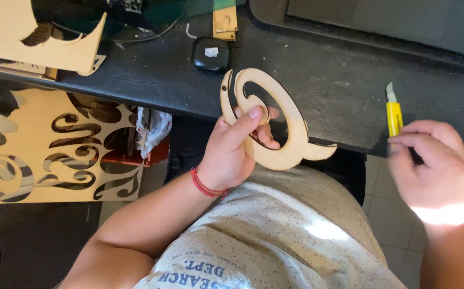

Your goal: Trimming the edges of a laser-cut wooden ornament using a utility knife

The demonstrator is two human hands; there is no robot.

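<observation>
The left hand [232, 147] pinches a wooden swirl cutout [274, 123] by its inner curl, thumb on top, tilting the outer rim clear for trimming, while the right hand [430, 163] is closed round a yellow utility knife [393, 112], blade pointing away.

Centre frame: left hand [232, 152] holds swirl cutout [285, 136] before the table [339, 91] edge. Right of frame: right hand [435, 168] holds knife [393, 112] over the table. Case [210, 53] lies behind the cutout. Panel [55, 150] at lower left
</observation>
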